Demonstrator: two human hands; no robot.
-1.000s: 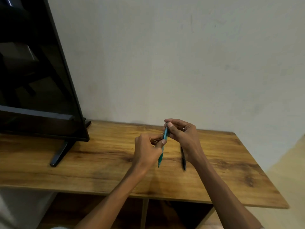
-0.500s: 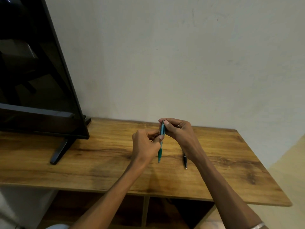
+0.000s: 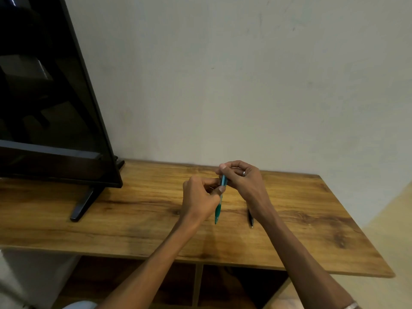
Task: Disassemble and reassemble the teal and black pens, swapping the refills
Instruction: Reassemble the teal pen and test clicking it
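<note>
Both hands hold the teal pen (image 3: 218, 210) nearly upright above the wooden table (image 3: 133, 219), tip pointing down toward me. My left hand (image 3: 199, 200) pinches its middle between thumb and fingers. My right hand (image 3: 242, 179), a ring on one finger, grips the pen's upper end with curled fingers. The black pen (image 3: 250, 218) lies on the table just right of the teal one, its far part hidden behind my right wrist.
A large black TV (image 3: 49, 103) stands on the table's left side, one foot (image 3: 81, 205) reaching forward. A plain wall rises behind the table. Open shelf compartments (image 3: 223, 286) sit below the tabletop. The table's right edge drops off to the floor.
The hands and teal pen stay nearly in place. My right hand's fingers have shifted slightly on the pen's top end. The black pen has not moved.
</note>
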